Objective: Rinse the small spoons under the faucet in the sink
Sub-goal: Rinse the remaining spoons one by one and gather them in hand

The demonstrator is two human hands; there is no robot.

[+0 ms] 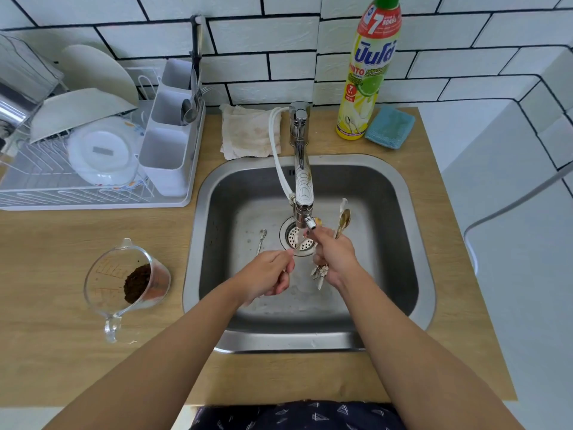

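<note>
My sink (387, 193) sits in the surface (62, 268); the faucet (302, 169) stands behind it. Rack (46, 187) and jug (124, 283) lie left, cloth (245, 131) behind, bottle (369, 72) and sponge (390, 127) behind right. One spoon (261, 240) lies in the sink.

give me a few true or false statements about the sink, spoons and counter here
1. One spoon lies on the sink floor, left of the drain. True.
2. The right hand holds no spoons. False: it grips several.
3. The soap bottle stands left of the faucet. False: it stands to the right.
4. The measuring cup holds something dark brown. True.
5. The left hand rests on the counter. False: it is over the sink, pinching a spoon.
</note>
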